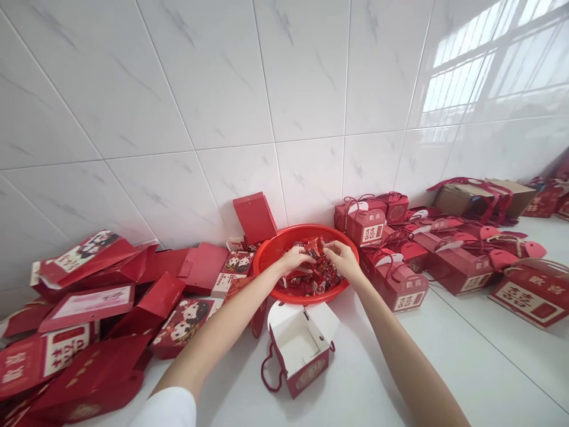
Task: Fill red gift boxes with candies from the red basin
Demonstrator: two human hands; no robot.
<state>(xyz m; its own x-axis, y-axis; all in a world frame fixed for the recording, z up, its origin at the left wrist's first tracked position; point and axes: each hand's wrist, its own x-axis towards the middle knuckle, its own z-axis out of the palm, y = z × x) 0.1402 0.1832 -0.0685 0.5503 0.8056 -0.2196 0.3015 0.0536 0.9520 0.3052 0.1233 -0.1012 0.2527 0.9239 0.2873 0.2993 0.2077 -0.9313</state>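
Note:
A red plastic basket (262, 261) of red-wrapped candies (317, 286) stands against the tiled wall, with both my hands inside it. My left hand (297, 260) is over the candies, its bent fingers closed around some wrapped ones. My right hand (341, 257) pinches a red wrapped candy at the basket's right side; its fingertips are partly hidden among the wrappers. Just in front of the basket, between my forearms, stands an open gift box (309, 373) with a white inside and a dark red cord handle. Its visible floor is bare.
Unfilled-looking red cartons (93, 305) lie heaped on the left, and one red carton (255, 217) leans on the wall. Closed red gift boxes (402, 284) with cord handles crowd the right. A brown cardboard box (462, 198) stands behind them, near the white tiled wall (235, 172).

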